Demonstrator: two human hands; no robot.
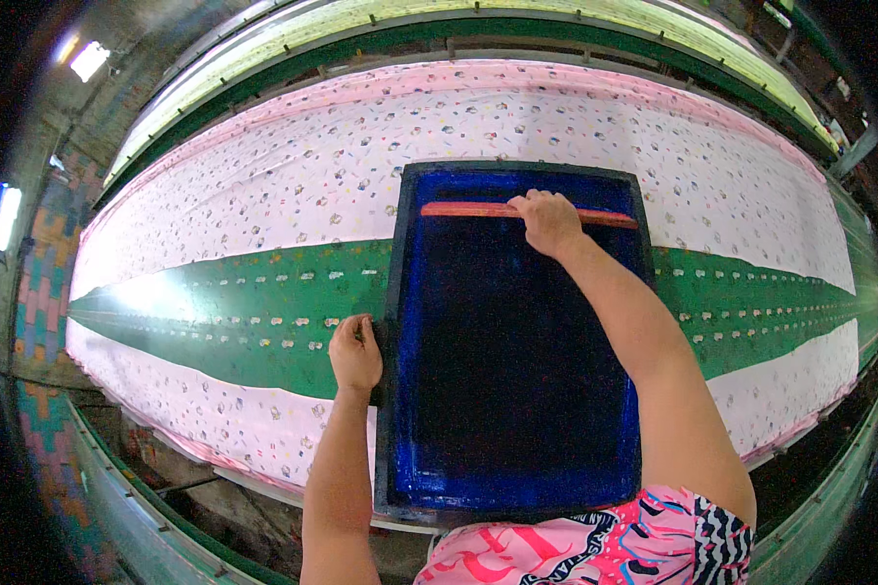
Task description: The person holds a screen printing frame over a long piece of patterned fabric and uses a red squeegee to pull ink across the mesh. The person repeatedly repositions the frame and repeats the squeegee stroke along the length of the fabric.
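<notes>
A large screen-printing frame (517,370) lies in front of me, dark inside with blue ink along its borders. Across its far end runs a long reddish squeegee (468,210). My right hand (551,222) is closed round the middle of that squeegee, the forearm reaching over the frame's right side. Just outside the frame's left edge is my left hand (356,353), its fingers curled together. Whether those fingers hold anything small is hidden. Under the frame is a long green table (293,283) with rows of small printed marks.
White fabric (293,185) with small prints and pink edges covers the table's far side, and another strip (263,419) covers the near side. Beyond stands a second long table (439,24). Coloured paving (44,292) shows at the left, and a green rail (156,517) lies at lower left.
</notes>
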